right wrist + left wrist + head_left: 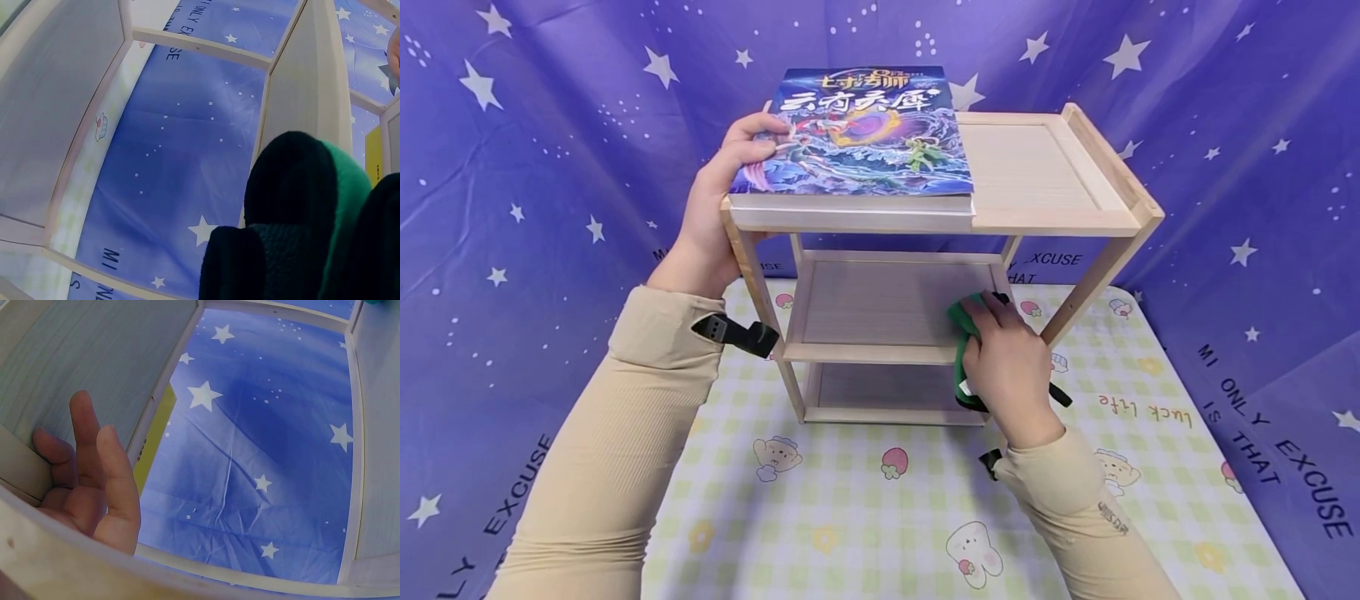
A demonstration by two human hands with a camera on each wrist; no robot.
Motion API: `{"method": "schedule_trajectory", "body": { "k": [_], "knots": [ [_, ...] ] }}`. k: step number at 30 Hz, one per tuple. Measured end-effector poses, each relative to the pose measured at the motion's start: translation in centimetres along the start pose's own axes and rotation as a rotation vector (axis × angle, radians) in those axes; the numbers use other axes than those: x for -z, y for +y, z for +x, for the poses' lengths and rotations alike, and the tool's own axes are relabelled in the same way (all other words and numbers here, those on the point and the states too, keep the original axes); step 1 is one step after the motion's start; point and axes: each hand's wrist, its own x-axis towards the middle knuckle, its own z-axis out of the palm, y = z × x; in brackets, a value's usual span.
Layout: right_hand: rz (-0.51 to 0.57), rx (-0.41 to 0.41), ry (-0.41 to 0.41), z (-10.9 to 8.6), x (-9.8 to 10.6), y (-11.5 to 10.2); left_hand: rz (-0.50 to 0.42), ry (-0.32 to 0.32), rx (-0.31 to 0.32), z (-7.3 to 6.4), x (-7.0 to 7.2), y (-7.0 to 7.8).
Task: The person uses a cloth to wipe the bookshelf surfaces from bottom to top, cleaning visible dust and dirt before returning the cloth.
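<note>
A book (865, 137) with a blue illustrated cover lies on the left of the top shelf of a small wooden shelf rack (1037, 167). My left hand (718, 183) grips the rack's upper left rail, with a thumb and finger on the book's edge. In the left wrist view, more fingers (119, 481) of that hand stretch beneath the top shelf. At the right end of the middle shelf, my right hand (1011, 358) holds a soft green and black item (966, 321). The right wrist view shows its padded, rounded black parts (290, 181); its kind is unclear.
The rack stands on a checked tablecloth (835, 500) with cartoon prints. Its middle shelf (880, 300) and bottom shelf (887, 387) lie below the book. A purple star-patterned curtain (572, 167) surrounds the table at the back and sides.
</note>
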Motion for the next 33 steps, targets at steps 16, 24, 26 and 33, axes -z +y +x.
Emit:
{"method": "schedule_trajectory", "body": {
  "k": [16, 24, 26, 33],
  "knots": [
    [0.059, 0.095, 0.135, -0.8, -0.4, 0.5, -0.006, -0.002, 0.004, 0.0, -0.1, -0.1],
    [0.047, 0.097, 0.130, -0.4, -0.5, 0.2, 0.010, -0.005, 0.005, 0.0, 0.0, 0.0],
    [0.044, 0.102, 0.134, -0.3, -0.6, 0.0, 0.007, -0.004, 0.001, 0.0, 0.0, 0.0],
    [0.051, 0.103, 0.114, 0.0, -0.8, -0.9, -0.002, -0.002, 0.002, 0.0, -0.1, 0.0]
  ]
}}
